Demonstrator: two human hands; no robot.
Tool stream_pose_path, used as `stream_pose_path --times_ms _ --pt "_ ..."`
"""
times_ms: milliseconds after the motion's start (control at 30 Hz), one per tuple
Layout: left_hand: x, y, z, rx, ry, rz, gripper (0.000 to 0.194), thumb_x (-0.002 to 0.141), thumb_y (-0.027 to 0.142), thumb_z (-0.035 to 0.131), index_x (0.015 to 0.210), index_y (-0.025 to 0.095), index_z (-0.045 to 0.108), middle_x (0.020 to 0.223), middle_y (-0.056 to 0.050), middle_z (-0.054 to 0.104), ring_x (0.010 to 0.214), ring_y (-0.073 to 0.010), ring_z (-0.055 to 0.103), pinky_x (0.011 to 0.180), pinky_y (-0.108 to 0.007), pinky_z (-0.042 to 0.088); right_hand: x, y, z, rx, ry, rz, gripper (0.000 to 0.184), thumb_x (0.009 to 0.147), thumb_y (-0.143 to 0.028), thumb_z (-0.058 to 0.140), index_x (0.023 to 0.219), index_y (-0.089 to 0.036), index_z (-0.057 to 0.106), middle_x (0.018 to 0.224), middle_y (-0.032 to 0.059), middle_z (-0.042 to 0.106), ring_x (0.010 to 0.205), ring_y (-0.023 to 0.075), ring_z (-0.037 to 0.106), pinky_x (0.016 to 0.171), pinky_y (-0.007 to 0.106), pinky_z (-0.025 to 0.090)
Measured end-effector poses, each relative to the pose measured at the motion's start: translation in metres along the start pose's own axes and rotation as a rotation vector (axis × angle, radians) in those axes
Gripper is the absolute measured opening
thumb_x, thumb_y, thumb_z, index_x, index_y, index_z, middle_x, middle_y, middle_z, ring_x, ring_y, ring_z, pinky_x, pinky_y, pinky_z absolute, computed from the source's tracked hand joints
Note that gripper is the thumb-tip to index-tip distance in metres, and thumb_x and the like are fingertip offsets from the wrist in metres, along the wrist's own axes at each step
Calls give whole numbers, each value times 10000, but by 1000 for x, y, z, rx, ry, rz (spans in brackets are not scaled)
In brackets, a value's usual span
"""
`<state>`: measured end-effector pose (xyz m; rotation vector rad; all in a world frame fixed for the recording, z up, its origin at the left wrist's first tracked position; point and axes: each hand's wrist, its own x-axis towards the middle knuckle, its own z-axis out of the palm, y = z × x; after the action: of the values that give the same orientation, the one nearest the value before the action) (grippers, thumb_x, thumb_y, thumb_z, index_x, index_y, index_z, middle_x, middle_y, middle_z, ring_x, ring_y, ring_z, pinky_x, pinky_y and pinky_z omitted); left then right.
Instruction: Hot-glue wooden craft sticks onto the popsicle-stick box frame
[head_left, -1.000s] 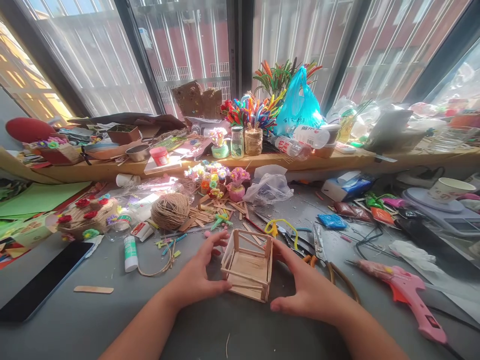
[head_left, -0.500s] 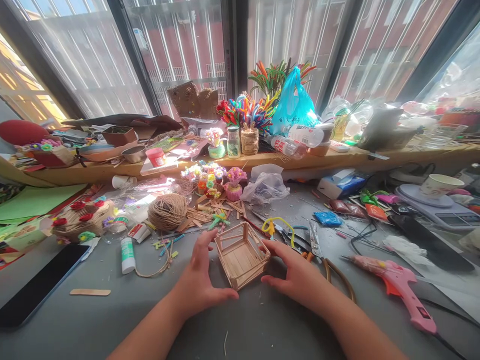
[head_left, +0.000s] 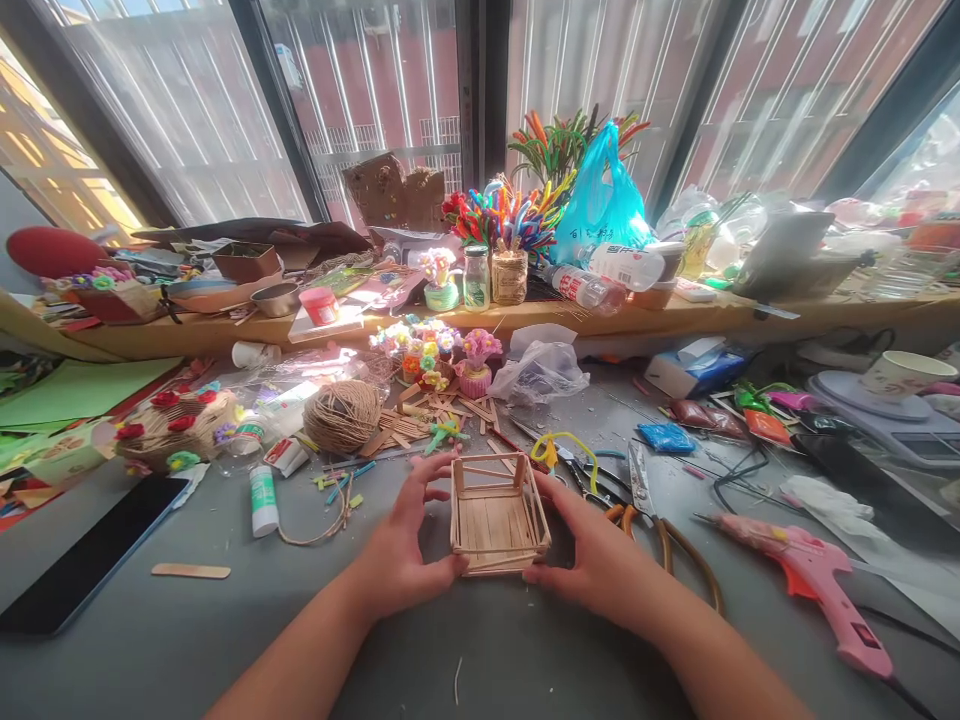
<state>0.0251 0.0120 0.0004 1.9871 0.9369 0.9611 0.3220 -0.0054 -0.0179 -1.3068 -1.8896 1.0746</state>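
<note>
A small square box of wooden craft sticks, with a slatted floor and open railed sides, stands on the grey table in front of me. My left hand is closed round its left side, thumb at the near corner and fingers along the far end. On the opposite side my right hand holds it the same way, its thumb at the near right corner. The box's outer sides are partly hidden behind my fingers. Just beyond it lie loose craft sticks and a yellow pipe cleaner.
A pink glue gun and scissors lie to the right. On the left are a phone, a glue stick, a single craft stick and a twine ball. A cluttered shelf runs behind.
The box has turned from a slanted position to sit square to me. Both hands have closed in on its sides, the thumbs now at its near corners.
</note>
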Motion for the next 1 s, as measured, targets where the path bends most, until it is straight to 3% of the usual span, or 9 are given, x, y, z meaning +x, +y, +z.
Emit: stream_pose_path --times_ms 167,300,367,467,600,800,1000 --pt "0 -1 -3 -52 -53 -40 949 849 305 777 1642 362 259 1697 -101 347 1556 -361 372 1223 -512 439 -3 -4 -3 136 -48 -75 1091 835 -292 875 1716 -318 232 1762 138 366 1595 350 394 1319 594 277" --pt "-1 4 -2 -19 -168 -152 1248 760 316 892 1704 362 76 1778 -124 225 1552 -387 417 1274 -556 381 -3 -4 -5 215 -68 -114 1083 854 -267 855 1716 -352 206 1789 111 307 1618 328 353 1328 575 259" --pt "-1 8 -1 32 -195 -214 1334 739 253 899 1713 363 -6 1776 -131 254 1545 -374 444 1288 -552 368 -3 -4 -5 231 -72 -126 1062 859 -272 846 1711 -370 219 1795 87 296 1618 323 349 1326 568 269" --pt "0 10 1 59 -182 -249 1322 740 197 869 1715 350 -10 1743 -129 340 1553 -357 443 1294 -532 368 -3 -3 -4 219 -56 -122 1046 857 -293 847 1704 -391 243 1792 65 306 1604 333 370 1311 569 301" --pt "1 9 1 46 -202 -265 1320 729 232 892 1709 364 16 1739 -120 342 1513 -351 490 1281 -534 386 -3 -3 -5 237 -48 -123 1080 819 -334 882 1696 -406 255 1788 63 311 1589 349 395 1300 569 320" --pt "0 10 1 43 -198 -250 1304 719 211 886 1708 341 46 1671 -121 441 1460 -334 538 1258 -501 420 -3 -2 -4 260 -66 -113 1159 802 -335 901 1716 -336 188 1754 136 364 1603 345 374 1315 574 275" --pt "0 10 -1 24 -205 -243 1303 702 219 895 1708 328 75 1638 -117 486 1463 -331 538 1259 -488 422 -1 -2 -6 228 -103 -103 1170 799 -372 897 1721 -287 182 1754 153 368 1625 347 332 1330 555 239"
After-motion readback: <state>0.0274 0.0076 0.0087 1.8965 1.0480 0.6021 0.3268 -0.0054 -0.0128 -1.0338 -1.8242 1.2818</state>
